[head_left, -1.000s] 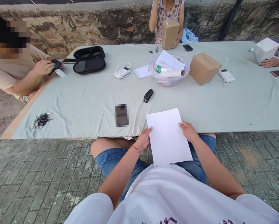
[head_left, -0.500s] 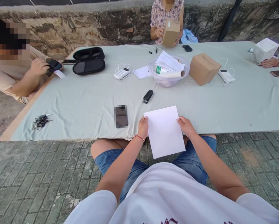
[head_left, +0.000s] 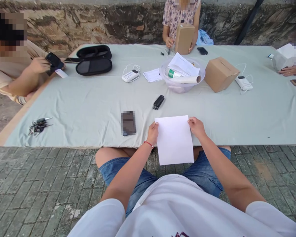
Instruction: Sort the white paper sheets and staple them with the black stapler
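Observation:
A white sheet of paper [head_left: 175,141] is stretched between my hands, its upper part over the table edge and its lower part above my lap. My left hand [head_left: 153,134] pinches the upper left corner, thumb on top. At the upper right corner, my right hand [head_left: 196,127] grips the sheet between thumb and fingers. No writing shows on the side facing me. Just beyond the paper lies a black stapler [head_left: 159,102]. A dark, blurred-out phone-like object [head_left: 128,123] rests to the left of my left hand.
On the cloth-covered table [head_left: 88,108] stand a plastic basin [head_left: 180,86] with papers and a roll, a cardboard box [head_left: 221,75], a black case [head_left: 93,65], white cable-wrapped devices [head_left: 130,76] and keys [head_left: 39,126]. Three other people sit around it; one holds a carton [head_left: 184,39].
The paper has turned slightly and now hangs straighter, with my right hand higher on its corner. The person across has lowered the carton to the table. My view has shifted a little.

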A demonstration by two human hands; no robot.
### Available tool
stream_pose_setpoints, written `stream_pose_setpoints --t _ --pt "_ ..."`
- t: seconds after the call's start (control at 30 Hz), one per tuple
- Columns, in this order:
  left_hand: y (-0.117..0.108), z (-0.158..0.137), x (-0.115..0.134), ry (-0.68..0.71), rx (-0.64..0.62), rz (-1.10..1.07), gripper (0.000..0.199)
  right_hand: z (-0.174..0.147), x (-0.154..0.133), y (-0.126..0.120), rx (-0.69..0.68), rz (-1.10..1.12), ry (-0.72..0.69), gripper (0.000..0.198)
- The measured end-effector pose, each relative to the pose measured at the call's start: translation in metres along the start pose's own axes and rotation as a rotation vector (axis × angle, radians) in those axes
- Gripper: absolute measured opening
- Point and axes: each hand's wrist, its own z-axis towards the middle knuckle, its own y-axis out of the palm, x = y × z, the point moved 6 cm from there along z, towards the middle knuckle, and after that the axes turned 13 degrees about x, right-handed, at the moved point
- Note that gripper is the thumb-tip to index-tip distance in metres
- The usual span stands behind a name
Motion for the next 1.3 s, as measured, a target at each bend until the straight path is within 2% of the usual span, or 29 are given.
stream_pose_setpoints --t 0.07,0.1,0.23,0.33,0.4,0.53,0.67,0.87,0.97,1.1,1.3 --pt "0.001 -0.003 -0.001 -0.057 -0.004 -0.039 0.034 0.003 -0.029 -0.003 0.090 -0.141 -0.206 0.036" --pt "0.002 -0.005 0.000 -0.078 -0.010 -0.060 0.034 0.003 -0.046 0.000 0.092 -0.179 -0.311 0.040" --pt "0.005 -0.008 0.003 -0.097 -0.028 -0.104 0.035 -0.005 -0.106 0.036 -0.109 -0.223 -0.620 0.047" --pt "0.005 -0.008 0.002 -0.092 -0.037 -0.141 0.035 -0.011 -0.127 0.071 -0.313 -0.310 -0.748 0.046" --pt "0.004 -0.007 0.000 -0.095 -0.035 -0.153 0.033 -0.013 -0.130 0.091 -0.442 -0.376 -0.763 0.042" --pt "0.005 -0.010 0.002 -0.099 -0.080 -0.167 0.031 -0.009 -0.135 0.106 -0.441 -0.411 -0.747 0.041" --pt "0.007 -0.013 0.006 -0.108 -0.141 -0.198 0.032 -0.012 -0.137 0.116 -0.579 -0.479 -0.731 0.034" --pt "0.008 -0.011 0.005 -0.063 -0.148 -0.150 0.037 -0.010 -0.140 0.116 -0.548 -0.464 -0.651 0.029" --pt "0.008 -0.011 0.005 -0.006 -0.158 -0.099 0.042 -0.012 -0.141 0.116 -0.540 -0.485 -0.671 0.030" --pt "0.003 -0.006 0.003 0.057 -0.094 -0.018 0.043 -0.005 -0.130 0.103 -0.508 -0.555 -0.710 0.033" --pt "-0.002 -0.002 0.001 0.088 -0.004 0.006 0.039 0.027 -0.074 0.051 -0.467 -0.583 -0.602 0.037"
